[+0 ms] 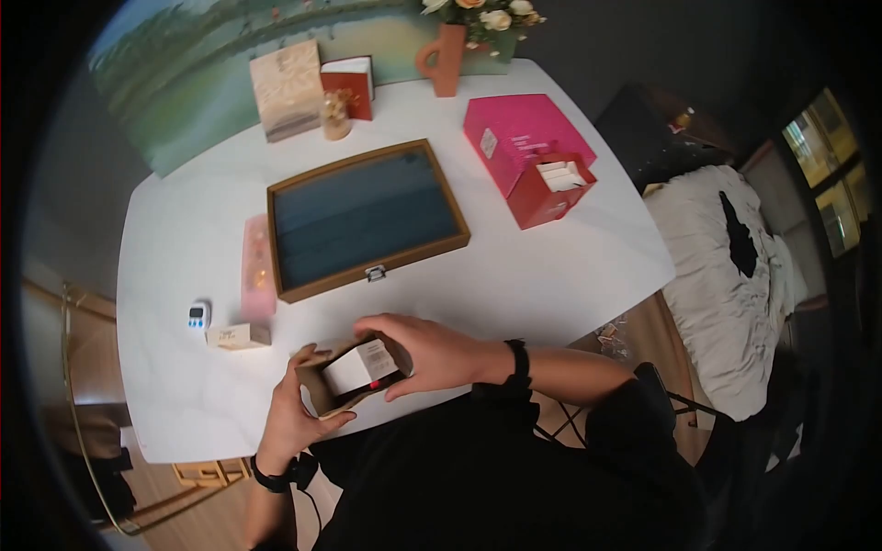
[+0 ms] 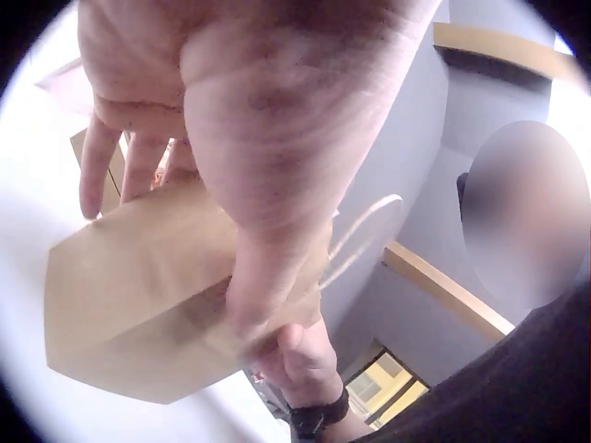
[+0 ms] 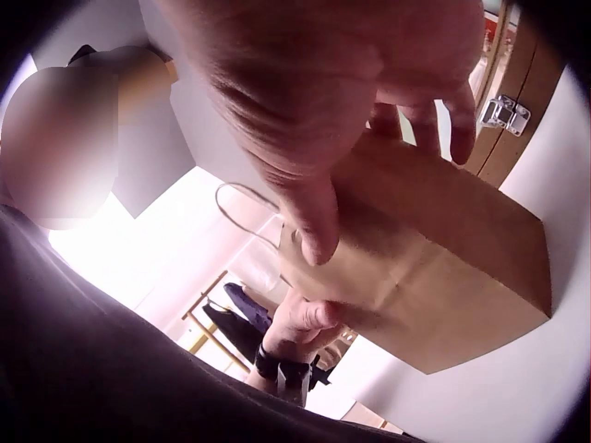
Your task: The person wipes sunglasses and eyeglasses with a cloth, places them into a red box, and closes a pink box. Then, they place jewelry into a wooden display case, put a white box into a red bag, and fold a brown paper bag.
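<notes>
A small brown kraft paper bag (image 1: pixel 314 384) is held between both hands near the table's front edge, its open top facing my head. My left hand (image 1: pixel 292 406) grips its left side, thumb on the near face and fingers around the far side. On the other side my right hand (image 1: pixel 439 354) grips it the same way. Inside sits a white box (image 1: pixel 360 365) with small print, and a bit of red shows beside it. In the left wrist view a thin twisted handle (image 2: pixel 367 231) loops out from the bag's top.
Beyond the hands lies a wooden case (image 1: pixel 367 220) with a metal latch. Left of it are a pink packet (image 1: pixel 258 266), a small timer (image 1: pixel 198 315) and a cream card (image 1: pixel 239 337). Pink box (image 1: pixel 514 138) and red box (image 1: pixel 542 204) stand at the right, a flower vase (image 1: pixel 447 62) behind.
</notes>
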The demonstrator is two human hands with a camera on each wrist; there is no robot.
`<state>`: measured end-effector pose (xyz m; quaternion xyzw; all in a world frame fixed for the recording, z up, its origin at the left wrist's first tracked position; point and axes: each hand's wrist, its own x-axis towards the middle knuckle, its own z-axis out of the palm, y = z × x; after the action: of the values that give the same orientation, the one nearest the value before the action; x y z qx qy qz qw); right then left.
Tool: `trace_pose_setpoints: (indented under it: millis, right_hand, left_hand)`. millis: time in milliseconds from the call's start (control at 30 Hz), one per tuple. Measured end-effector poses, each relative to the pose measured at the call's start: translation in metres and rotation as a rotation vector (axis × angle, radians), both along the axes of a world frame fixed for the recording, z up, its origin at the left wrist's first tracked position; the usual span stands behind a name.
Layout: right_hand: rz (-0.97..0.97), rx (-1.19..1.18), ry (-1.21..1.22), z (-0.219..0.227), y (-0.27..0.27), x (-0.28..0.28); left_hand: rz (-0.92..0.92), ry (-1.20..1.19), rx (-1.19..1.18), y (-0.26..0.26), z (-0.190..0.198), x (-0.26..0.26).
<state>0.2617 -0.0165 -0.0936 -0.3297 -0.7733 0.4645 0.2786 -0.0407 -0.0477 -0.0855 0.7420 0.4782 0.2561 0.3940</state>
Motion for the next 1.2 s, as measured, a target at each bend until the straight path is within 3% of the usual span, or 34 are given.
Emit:
trace_pose_setpoints:
  millis: [100, 233, 267, 367, 467, 533, 600, 733, 867, 933, 1200]
  right_hand:
    - [-0.06, 0.032, -0.017, -0.004, 0.001, 0.003]
    - [-0.15, -0.055, 0.041, 0.003, -0.009, 0.023]
    - [-0.163, -0.056, 0.059, 0.002, -0.012, 0.032]
    - [-0.294, -0.04, 0.05, 0.001, -0.024, 0.068]
    - [-0.501, -0.089, 0.062, 0.001, -0.037, 0.126]
    - [-0.666, 0.031, 0.021, -0.001, -0.05, 0.177]
    - [-0.836, 0.003, -0.053, 0.009, -0.064, 0.233]
    - [-1.051, 0.171, 0.037, 0.011, -0.074, 0.34]
    - [-1.037, 0.17, 0.119, 0.001, -0.055, 0.418]
    - [-1.004, 0.05, 0.167, -0.002, -0.035, 0.439]
    - [-0.745, -0.103, 0.299, -0.001, 0.054, 0.463]
  left_hand:
    - [0.031, 0.022, -0.082, 0.004, -0.011, 0.006]
    - [-0.018, -0.031, 0.034, 0.003, -0.012, 0.025]
    - [-0.022, -0.051, -0.049, 0.003, -0.013, 0.03]
    - [-0.097, -0.048, 0.075, 0.008, -0.009, 0.045]
    - [-0.128, -0.008, 0.031, 0.009, -0.001, 0.048]
    - [-0.124, 0.011, 0.029, 0.008, 0.002, 0.048]
    - [-0.117, 0.027, 0.038, 0.007, 0.001, 0.044]
    - [-0.084, 0.064, 0.033, 0.007, -0.001, 0.035]
    - [-0.05, 0.1, 0.024, 0.006, 0.0, 0.036]
    - [-0.052, 0.118, 0.023, 0.005, 0.001, 0.039]
    - [-0.028, 0.166, 0.027, -0.005, 0.007, 0.048]
